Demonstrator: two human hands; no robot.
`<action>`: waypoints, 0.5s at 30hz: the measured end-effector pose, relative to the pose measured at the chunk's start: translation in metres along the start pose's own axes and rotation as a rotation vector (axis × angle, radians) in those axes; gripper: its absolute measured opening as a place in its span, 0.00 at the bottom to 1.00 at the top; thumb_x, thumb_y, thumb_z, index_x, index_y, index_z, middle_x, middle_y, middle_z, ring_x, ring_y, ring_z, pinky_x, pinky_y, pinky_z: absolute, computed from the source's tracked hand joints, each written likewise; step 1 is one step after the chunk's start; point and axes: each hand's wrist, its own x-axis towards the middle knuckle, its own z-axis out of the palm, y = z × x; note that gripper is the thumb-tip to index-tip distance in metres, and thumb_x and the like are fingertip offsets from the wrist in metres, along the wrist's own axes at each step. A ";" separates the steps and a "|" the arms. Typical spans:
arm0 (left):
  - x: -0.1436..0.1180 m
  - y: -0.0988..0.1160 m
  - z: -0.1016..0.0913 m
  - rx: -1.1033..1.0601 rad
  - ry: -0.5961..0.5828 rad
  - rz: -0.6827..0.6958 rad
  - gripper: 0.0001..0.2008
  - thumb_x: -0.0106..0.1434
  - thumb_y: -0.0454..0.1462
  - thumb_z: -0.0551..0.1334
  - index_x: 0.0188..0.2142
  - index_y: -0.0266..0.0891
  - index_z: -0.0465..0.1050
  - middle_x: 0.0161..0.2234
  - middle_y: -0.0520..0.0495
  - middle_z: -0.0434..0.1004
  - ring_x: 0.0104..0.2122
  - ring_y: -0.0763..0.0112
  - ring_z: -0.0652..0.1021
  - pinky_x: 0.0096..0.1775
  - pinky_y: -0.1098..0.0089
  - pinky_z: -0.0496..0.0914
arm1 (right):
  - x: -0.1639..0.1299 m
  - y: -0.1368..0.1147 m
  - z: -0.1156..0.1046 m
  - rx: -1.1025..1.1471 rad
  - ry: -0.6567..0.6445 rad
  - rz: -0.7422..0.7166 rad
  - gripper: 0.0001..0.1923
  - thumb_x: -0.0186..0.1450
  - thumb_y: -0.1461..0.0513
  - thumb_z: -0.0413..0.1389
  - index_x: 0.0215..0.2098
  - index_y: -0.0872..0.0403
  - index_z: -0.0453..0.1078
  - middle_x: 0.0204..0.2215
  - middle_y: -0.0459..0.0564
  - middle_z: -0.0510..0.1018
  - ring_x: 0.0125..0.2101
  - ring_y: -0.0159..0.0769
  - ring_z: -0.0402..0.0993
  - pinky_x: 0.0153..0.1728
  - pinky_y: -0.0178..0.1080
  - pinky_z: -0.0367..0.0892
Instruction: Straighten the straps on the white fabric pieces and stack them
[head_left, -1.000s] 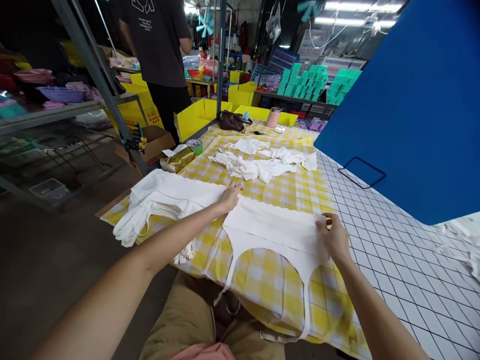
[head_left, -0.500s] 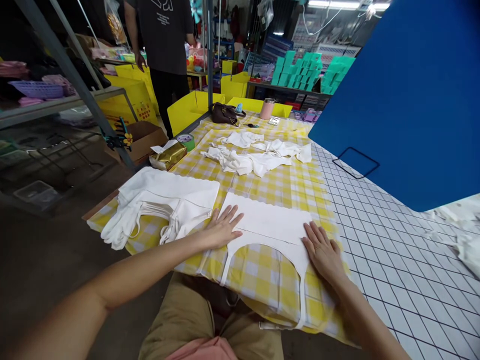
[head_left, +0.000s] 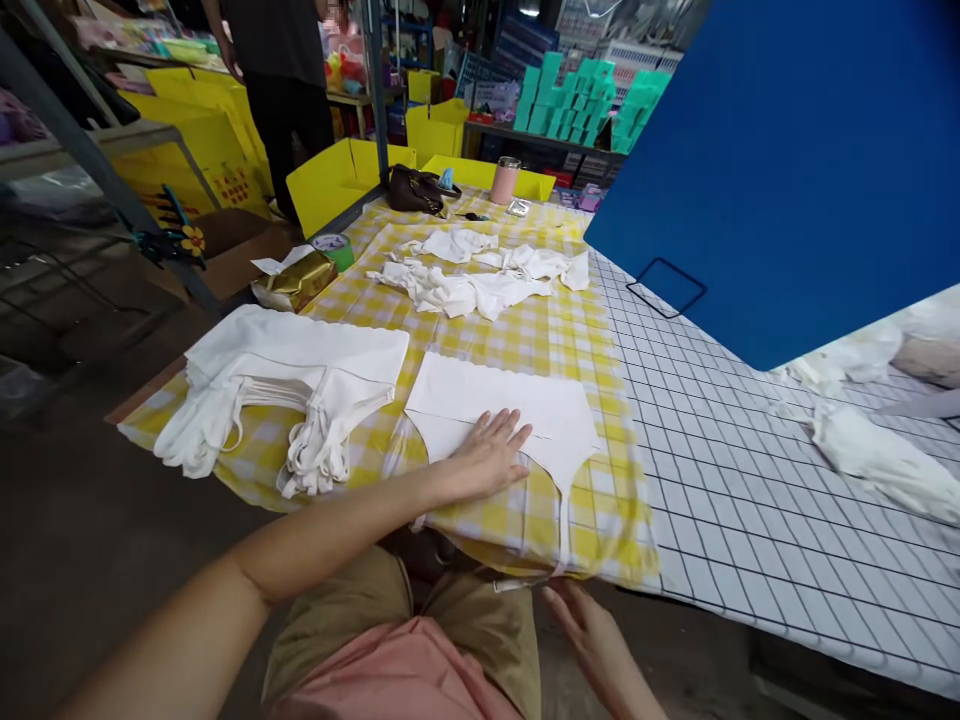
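Left hand flat on a white garment
The garment lies spread on the checked counter under open left fingers; the right hand, fingers loosely open, hangs below the counter edge by a dangling strap.

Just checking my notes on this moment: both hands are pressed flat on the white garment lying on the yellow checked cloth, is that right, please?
Not quite. Only the left hand is pressed flat on the white garment. The right hand is down below the table edge, at the strap hanging there, as the head view shows.
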 end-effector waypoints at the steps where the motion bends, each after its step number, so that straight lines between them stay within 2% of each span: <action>1: 0.003 0.006 0.005 -0.009 0.004 0.017 0.30 0.64 0.44 0.52 0.61 0.34 0.49 0.64 0.34 0.42 0.63 0.56 0.45 0.61 0.54 0.44 | 0.000 0.003 0.005 0.110 0.008 0.022 0.24 0.51 0.43 0.53 0.34 0.50 0.74 0.40 0.55 0.78 0.44 0.51 0.71 0.41 0.43 0.66; 2: 0.005 0.011 0.010 -0.015 0.003 0.028 0.29 0.64 0.44 0.53 0.61 0.35 0.50 0.64 0.34 0.42 0.63 0.56 0.46 0.61 0.54 0.44 | 0.000 0.004 0.008 0.219 0.011 0.038 0.26 0.50 0.42 0.54 0.36 0.51 0.74 0.44 0.55 0.76 0.49 0.51 0.68 0.45 0.42 0.65; 4: 0.007 0.016 0.016 -0.028 -0.009 0.038 0.28 0.64 0.44 0.53 0.61 0.36 0.52 0.64 0.35 0.41 0.63 0.55 0.45 0.60 0.54 0.44 | -0.001 0.002 0.011 0.407 -0.035 0.083 0.26 0.50 0.42 0.55 0.37 0.51 0.73 0.46 0.53 0.75 0.52 0.49 0.64 0.48 0.42 0.62; 6: 0.007 0.017 0.020 -0.039 -0.021 0.031 0.28 0.64 0.44 0.53 0.60 0.37 0.53 0.64 0.35 0.39 0.63 0.55 0.43 0.60 0.53 0.44 | -0.004 -0.003 0.009 0.549 -0.116 0.113 0.22 0.53 0.44 0.56 0.35 0.51 0.73 0.42 0.50 0.77 0.49 0.46 0.66 0.49 0.41 0.60; 8: 0.006 0.017 0.022 -0.041 -0.029 0.020 0.28 0.64 0.44 0.53 0.61 0.38 0.53 0.64 0.34 0.37 0.63 0.54 0.42 0.60 0.52 0.43 | -0.009 -0.006 0.004 0.632 -0.175 0.109 0.20 0.55 0.45 0.55 0.28 0.52 0.72 0.34 0.50 0.78 0.44 0.44 0.69 0.49 0.41 0.59; 11: 0.007 0.015 0.025 -0.025 -0.030 0.025 0.27 0.65 0.44 0.52 0.61 0.39 0.52 0.64 0.35 0.37 0.63 0.53 0.41 0.60 0.51 0.43 | -0.018 -0.005 -0.010 0.637 -0.218 0.102 0.22 0.58 0.45 0.53 0.21 0.54 0.67 0.21 0.47 0.72 0.31 0.38 0.71 0.39 0.38 0.62; 13: 0.007 0.014 0.028 -0.005 -0.015 0.031 0.26 0.65 0.44 0.52 0.61 0.41 0.52 0.64 0.36 0.38 0.63 0.53 0.41 0.60 0.51 0.44 | -0.026 -0.004 -0.024 0.557 -0.215 0.102 0.23 0.58 0.45 0.52 0.21 0.55 0.65 0.16 0.44 0.68 0.23 0.33 0.65 0.29 0.34 0.60; 15: 0.008 0.013 0.032 0.017 0.004 0.032 0.25 0.65 0.44 0.51 0.61 0.43 0.52 0.65 0.38 0.38 0.63 0.52 0.42 0.60 0.50 0.44 | -0.036 -0.006 -0.039 0.457 -0.205 0.095 0.23 0.58 0.44 0.52 0.22 0.55 0.65 0.15 0.43 0.65 0.20 0.30 0.59 0.25 0.32 0.56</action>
